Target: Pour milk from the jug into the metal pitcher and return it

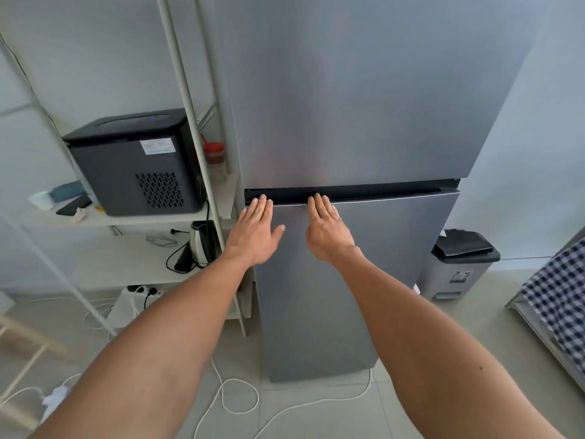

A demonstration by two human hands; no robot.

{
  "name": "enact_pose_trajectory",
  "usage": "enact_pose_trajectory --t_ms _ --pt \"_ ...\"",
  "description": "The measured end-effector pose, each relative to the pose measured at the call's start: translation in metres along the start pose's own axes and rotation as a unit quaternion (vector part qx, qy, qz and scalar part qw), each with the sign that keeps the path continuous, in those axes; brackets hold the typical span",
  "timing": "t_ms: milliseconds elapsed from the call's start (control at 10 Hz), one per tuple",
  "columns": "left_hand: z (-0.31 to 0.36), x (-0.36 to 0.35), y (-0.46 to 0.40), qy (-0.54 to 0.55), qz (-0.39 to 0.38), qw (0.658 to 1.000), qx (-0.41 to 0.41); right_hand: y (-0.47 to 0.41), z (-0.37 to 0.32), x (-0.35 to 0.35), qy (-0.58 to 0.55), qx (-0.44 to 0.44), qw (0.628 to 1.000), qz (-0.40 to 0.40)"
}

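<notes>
A tall grey two-door fridge (357, 99) fills the middle of the head view, both doors closed. My left hand (254, 231) and my right hand (327, 231) lie flat, fingers straight and together, against the top of the lower door (357, 280). Their fingertips reach the dark handle gap (380, 192) between the two doors. Neither hand holds anything. No milk jug or metal pitcher is in sight.
A white shelf rack (190, 99) stands left of the fridge with a black appliance (133, 163), a red-lidded jar (214, 160) and a kettle (202, 243). White cables (240, 397) trail over the floor. A grey pedal bin (459, 267) and a checkered cloth (560, 299) are at right.
</notes>
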State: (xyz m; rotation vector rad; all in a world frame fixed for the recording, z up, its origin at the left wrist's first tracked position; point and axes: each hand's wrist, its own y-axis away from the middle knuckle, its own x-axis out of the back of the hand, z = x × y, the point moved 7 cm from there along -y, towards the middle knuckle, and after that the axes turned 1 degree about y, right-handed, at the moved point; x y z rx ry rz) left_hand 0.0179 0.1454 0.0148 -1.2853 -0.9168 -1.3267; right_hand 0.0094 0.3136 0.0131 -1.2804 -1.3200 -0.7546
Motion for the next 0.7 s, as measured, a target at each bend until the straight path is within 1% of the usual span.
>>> enact_pose_trajectory --t_ms 500,600,700 --pt "-0.005 -0.002 -0.012 -0.007 0.008 1.000 -0.010 -0.005 0.000 -0.001 -0.030 0.002 1.000 0.006" --pt "-0.005 0.001 -0.011 0.040 0.022 0.999 -0.012 0.007 -0.006 0.010 -0.086 0.010 0.995 0.044" --pt "-0.002 -0.003 0.006 0.133 0.053 0.989 -0.022 0.036 0.005 0.031 -0.218 -0.058 0.963 0.147"
